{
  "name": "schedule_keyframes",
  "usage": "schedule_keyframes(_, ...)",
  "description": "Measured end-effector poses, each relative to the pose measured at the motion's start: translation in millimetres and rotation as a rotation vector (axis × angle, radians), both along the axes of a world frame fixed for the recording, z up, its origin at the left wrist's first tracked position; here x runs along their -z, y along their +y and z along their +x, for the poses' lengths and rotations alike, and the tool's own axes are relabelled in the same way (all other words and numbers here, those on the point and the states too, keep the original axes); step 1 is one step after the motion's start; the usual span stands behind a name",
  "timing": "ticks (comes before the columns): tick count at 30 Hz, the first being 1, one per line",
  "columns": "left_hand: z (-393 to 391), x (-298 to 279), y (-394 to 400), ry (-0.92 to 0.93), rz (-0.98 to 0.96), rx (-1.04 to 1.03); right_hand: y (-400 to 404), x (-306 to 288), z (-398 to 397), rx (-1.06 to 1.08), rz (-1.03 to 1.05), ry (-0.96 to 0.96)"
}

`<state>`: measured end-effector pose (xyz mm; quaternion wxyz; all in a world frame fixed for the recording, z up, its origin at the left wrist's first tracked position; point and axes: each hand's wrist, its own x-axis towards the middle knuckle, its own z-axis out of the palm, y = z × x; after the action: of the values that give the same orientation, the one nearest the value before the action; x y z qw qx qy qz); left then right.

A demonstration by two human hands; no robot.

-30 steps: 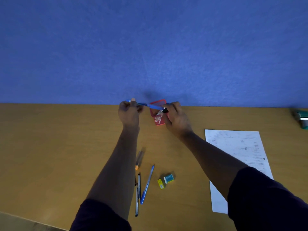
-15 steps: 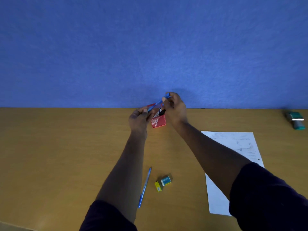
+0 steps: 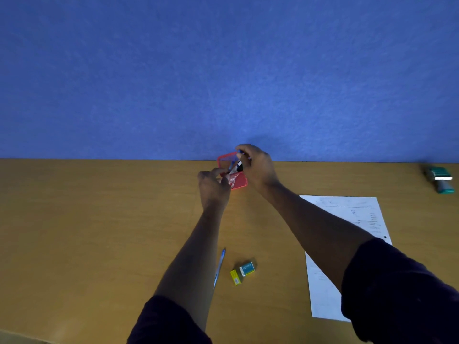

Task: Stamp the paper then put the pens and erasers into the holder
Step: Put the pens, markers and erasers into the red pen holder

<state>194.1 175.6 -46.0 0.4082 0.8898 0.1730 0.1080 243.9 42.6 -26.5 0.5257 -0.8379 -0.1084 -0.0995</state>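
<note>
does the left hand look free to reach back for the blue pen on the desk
Probably yes. The left hand seems to hold nothing beside the red holder, and the blue pen lies uncovered by the left forearm, clear of the erasers.

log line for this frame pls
phase: loading pens | right hand: lowering pens into red holder | left hand: at holder | on desk: blue pen, two erasers | paper: right
</note>
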Motion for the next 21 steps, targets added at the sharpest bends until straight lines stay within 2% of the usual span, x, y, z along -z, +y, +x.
schedule_keyframes(4, 2.9, -1.4, 6.5, 0.017, 0.054, 0.012, 0.4, 4.3, -2.7, 0.012, -0.196, -0.119)
schedule_keyframes(8, 6.8, -5.3, 10.6, 0.009, 0.055, -0.007, -2.0, 5.4, -4.5, -0.007, -0.343, -0.089)
schedule_keyframes(11, 3.7, -7.3, 9.5, -0.053, 0.004, -0.015, -5.5, 7.2, -10.8, -0.003, -0.368, -0.096)
schedule_keyframes(13, -4.9, -6.1, 10.6, -0.065, -0.042, -0.036, -8.7, 10.8, -21.3, 0.063, -0.359, -0.170)
schedule_keyframes(15, -14.3, -1.8, 17.1, -0.049, 0.005, -0.031, -11.7, 17.9, -37.0, 0.089, -0.363, -0.282)
schedule_keyframes(16, -17.6, 0.8, 23.6, -0.009, 0.060, -0.001, -12.7, 22.7, -45.6, 0.067, -0.363, -0.337)
schedule_keyframes(18, -21.1, 0.7, 38.1, 0.199, 0.147, 0.108, -11.2, 31.9, -63.1, -0.022, -0.355, -0.411)
schedule_keyframes(21, -27.4, -4.5, 58.6, 0.509, 0.347, 0.370, -4.3, 41.0, -89.4, -0.197, -0.379, -0.368)
